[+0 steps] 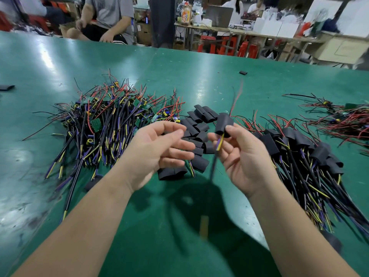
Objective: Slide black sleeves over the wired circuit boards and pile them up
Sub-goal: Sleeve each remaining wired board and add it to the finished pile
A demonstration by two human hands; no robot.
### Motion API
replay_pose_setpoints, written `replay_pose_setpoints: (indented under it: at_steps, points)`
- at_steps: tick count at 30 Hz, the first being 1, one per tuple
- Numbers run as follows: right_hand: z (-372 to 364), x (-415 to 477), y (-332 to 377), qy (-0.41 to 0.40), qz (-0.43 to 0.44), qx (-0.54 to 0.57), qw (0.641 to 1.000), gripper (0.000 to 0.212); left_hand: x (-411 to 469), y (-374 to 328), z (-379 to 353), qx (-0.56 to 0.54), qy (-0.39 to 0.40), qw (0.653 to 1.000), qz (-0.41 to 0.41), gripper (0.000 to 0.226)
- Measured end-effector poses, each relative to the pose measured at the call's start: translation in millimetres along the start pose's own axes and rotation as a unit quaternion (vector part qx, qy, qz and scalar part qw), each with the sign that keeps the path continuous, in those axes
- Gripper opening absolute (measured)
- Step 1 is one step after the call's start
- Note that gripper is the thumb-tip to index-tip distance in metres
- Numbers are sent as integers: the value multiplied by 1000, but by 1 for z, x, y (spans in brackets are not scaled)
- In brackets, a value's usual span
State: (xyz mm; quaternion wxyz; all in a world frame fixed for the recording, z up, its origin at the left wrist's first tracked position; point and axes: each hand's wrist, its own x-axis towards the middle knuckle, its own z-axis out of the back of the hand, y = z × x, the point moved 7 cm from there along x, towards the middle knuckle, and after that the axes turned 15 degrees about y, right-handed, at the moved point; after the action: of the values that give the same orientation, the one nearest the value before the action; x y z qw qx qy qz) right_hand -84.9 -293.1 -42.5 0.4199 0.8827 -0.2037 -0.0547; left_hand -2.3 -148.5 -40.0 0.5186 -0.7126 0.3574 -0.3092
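Nearest: my forearms are reaching out over the green desk (179, 76), casting a dark shadow on it.

Left hand (159, 150): it is hovering with palm turned inward and its fingers (179, 145) loosely spread, holding nothing; the fingertips are blurring.

Right hand (246, 158): its thumb and fingers (223, 152) are pinching the lower end of one sleeved board (224, 121). The black sleeve is standing upright and covering the board entirely. A thin red and black lead is sticking out of the top, and a purple and yellow cable is trailing down, blurred.

Between and behind the hands: loose black sleeves (199, 126) are lying in a heap, partly hidden by my left fingers.

Left: the bare boards pile (103, 120) is sprawling, green boards tangling with wires.

Right: the sleeved pile (299, 148) is lying just beside my right hand, cables fanning toward me.

Far right: a further wire heap (343, 118).

Farther: a stray sleeve (243, 72) is lying alone.

Beyond the desk: a seated person (107, 17) and red stools (225, 47).
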Motion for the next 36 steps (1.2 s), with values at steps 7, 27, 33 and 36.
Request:
replay_pose_setpoints:
  at_steps: [7,27,33,36]
  points:
    - [46,-11,94,-143,169,-490,843,15,-15,-24,65,351,-296,888,-21,10]
    - [73,-1,53,-203,-150,-870,424,64,-11,-10,98,696,-322,619,168,40]
    - [68,-2,38,-189,-127,-859,459,72,-5,-4,100,718,-315,585,208,23]
    - [55,-3,37,-177,-56,-854,486,58,-3,-2,101,705,-317,603,196,23]
